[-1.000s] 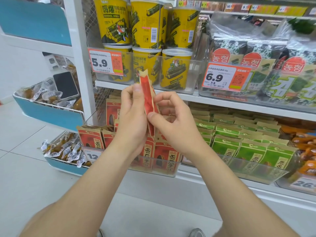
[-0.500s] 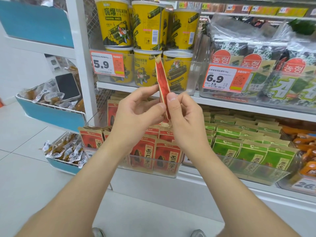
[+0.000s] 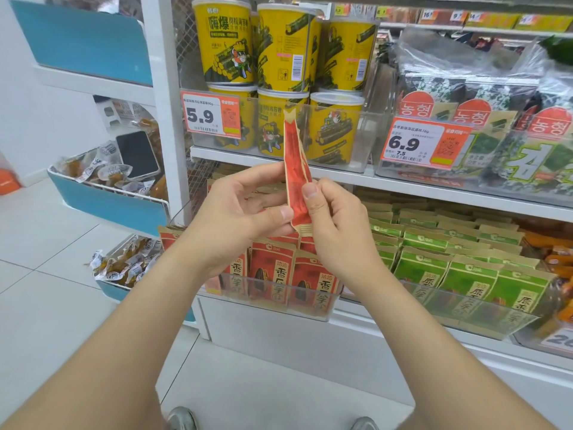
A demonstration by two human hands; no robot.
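A red and tan snack packet stands upright, edge-on to me, in front of the shelves. My left hand pinches its lower part from the left with the thumb. From the right, my right hand pinches it too, thumb on the front face. Below my hands a clear bin holds several matching red packets standing in rows.
Green packets fill the bin to the right. Yellow canisters and seaweed bags sit on the shelf above, behind price tags. At left, blue-edged baskets hold wrapped snacks and a phone. White tiled floor lies below.
Both hands lifted the packet from just above the red bin and shifted it right. It now stands in front of the yellow canisters, gripped lower down.
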